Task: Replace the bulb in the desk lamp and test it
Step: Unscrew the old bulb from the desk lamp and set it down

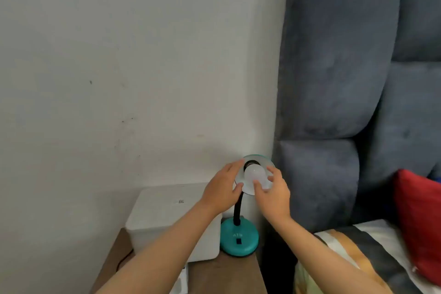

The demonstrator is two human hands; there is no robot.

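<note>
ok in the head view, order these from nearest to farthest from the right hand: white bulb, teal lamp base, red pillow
1. white bulb: under the right hand's fingertips, in the shade.
2. teal lamp base: below the hand, on the bedside table.
3. red pillow: far right, on the bed.

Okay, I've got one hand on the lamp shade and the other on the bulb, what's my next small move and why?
Probably turn the bulb with your right hand while your left hand steadies the shade. The bulb sits at the socket, unlit, and your fingers are already curled on it. Whether it is going in or coming out isn't clear.
</note>
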